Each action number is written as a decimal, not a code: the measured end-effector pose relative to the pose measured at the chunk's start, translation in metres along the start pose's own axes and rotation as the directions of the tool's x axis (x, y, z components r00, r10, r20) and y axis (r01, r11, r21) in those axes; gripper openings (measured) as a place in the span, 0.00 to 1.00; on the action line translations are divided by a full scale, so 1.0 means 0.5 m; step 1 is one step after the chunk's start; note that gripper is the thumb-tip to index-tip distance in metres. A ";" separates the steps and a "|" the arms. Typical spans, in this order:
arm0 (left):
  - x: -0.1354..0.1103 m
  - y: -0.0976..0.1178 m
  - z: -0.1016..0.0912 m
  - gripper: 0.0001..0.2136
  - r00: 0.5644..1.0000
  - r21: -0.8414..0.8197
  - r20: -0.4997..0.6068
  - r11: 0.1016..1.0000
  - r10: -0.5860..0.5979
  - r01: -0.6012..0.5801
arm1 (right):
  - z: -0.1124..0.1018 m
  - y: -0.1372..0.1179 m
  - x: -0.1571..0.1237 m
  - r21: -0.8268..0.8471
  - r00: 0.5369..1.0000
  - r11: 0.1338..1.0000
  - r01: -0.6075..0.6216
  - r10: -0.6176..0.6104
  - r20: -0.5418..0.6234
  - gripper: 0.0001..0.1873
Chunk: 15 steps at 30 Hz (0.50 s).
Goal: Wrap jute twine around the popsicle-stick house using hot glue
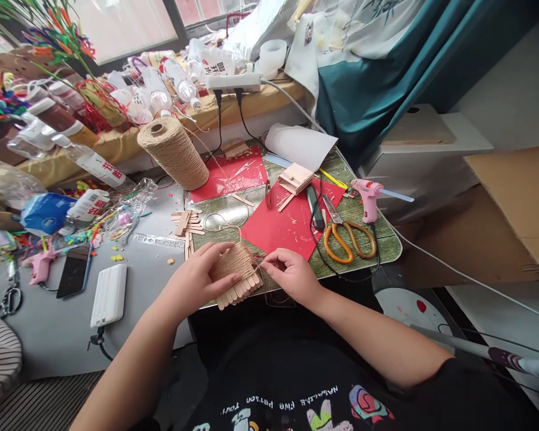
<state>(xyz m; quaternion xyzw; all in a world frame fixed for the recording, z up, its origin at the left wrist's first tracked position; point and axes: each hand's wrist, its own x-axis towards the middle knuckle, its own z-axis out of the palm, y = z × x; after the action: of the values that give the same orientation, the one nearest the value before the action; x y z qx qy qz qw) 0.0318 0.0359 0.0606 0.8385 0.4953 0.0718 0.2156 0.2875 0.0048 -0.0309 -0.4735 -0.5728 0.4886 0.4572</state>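
My left hand (206,274) grips a small craft-stick box (239,290) at the table's front edge, thumb across its near side. Rows of twine (234,261) wrap the box, while bare stick ends show along its lower side. My right hand (291,274) is beside the box's right edge, thumb and forefinger pinched on a strand of twine. Behind, a big spool of twine (173,152) stands tilted on the table. A loop of loose twine lies between spool and box. The underside of the box is hidden.
Orange-handled scissors (348,239), a green utility knife (315,208) and a pink glue gun (367,197) lie at the right. Red sheets (278,224) hold another stick piece (295,178). Loose craft sticks (187,222) and a white power bank (109,294) are leftward; cables trail across.
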 end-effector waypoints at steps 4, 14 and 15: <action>-0.029 0.031 0.016 0.31 0.980 0.067 -0.047 0.979 -0.191 0.194 | -0.005 0.007 0.029 0.007 0.999 1.000 -0.028 0.028 0.030 0.13; -0.045 0.036 0.024 0.29 0.918 -0.060 -0.027 0.917 -0.396 0.394 | -0.006 -0.003 0.076 -0.010 0.995 1.000 -0.029 0.030 0.090 0.11; -0.043 0.034 0.024 0.28 0.908 -0.081 -0.012 0.905 -0.420 0.418 | -0.005 -0.003 0.080 -0.012 0.995 0.999 -0.030 0.031 0.094 0.11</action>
<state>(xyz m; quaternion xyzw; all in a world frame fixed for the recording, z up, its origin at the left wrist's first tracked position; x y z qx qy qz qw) 0.0385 0.0066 0.0589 0.7027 0.6636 0.0548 0.2505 0.2845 0.0445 -0.0266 -0.4611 -0.5889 0.5143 0.4196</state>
